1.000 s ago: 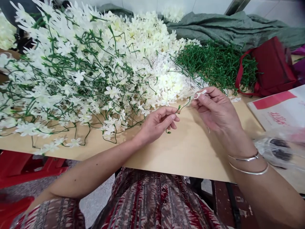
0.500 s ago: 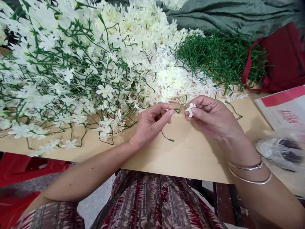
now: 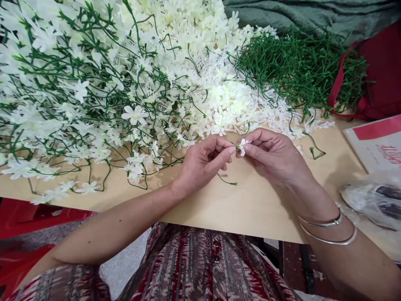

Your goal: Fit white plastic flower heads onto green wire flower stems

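Note:
My left hand (image 3: 203, 163) pinches a thin green stem (image 3: 228, 181) between thumb and forefinger; one end of it hangs below the fingers over the table. Facing it, my right hand (image 3: 274, 156) grips a small white flower (image 3: 243, 147) at the fingertips. The flower's base touches the green tip of the stem, and the two hands almost meet. Behind them lies a loose heap of white blossoms (image 3: 225, 102). To the left spreads a large pile of white flowers on green stems (image 3: 94, 100).
A tangle of green stems (image 3: 300, 67) lies at the back right, beside a red bag (image 3: 380, 75). Near the right edge are a printed booklet (image 3: 376, 144) and a clear plastic bag (image 3: 372, 196) with dark items. Green cloth (image 3: 313, 16) lines the back.
My right hand has moved left, bringing the white flower against the tip of the stem in my left hand. The view has shifted slightly.

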`<action>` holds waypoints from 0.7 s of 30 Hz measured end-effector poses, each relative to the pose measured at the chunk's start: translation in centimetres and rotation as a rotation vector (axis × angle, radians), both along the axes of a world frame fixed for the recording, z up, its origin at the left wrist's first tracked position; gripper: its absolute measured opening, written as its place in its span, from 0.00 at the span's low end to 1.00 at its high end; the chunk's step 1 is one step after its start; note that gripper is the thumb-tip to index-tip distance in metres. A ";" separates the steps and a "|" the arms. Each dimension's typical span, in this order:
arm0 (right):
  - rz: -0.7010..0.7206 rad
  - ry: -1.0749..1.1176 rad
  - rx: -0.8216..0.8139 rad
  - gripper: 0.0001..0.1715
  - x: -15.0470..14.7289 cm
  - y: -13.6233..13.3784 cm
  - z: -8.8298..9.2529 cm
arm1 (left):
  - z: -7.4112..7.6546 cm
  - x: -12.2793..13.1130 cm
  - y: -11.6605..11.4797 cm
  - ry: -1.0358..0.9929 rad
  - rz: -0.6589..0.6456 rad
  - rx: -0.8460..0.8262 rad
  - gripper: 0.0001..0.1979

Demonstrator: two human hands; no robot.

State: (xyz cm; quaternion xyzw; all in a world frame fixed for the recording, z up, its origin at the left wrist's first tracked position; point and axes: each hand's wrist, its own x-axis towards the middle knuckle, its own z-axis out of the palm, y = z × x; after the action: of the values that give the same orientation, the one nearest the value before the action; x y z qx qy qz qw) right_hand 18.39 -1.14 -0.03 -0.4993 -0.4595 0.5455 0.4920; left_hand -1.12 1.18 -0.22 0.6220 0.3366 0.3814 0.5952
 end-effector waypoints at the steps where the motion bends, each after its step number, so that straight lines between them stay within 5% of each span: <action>1: -0.027 -0.019 0.016 0.16 -0.1 -0.1 -0.1 | 0.0 0.0 0.0 -0.008 0.001 -0.011 0.11; 21: -0.053 -0.212 0.078 0.11 -1.0 -0.4 0.0 | -0.3 0.0 -0.3 0.114 0.052 0.106 0.09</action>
State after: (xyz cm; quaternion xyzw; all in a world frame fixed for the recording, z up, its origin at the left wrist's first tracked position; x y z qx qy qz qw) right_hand 17.37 -1.55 -0.03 -0.5463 -0.5165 0.4582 0.4741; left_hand -1.07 0.86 -0.53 0.6646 0.3653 0.3779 0.5312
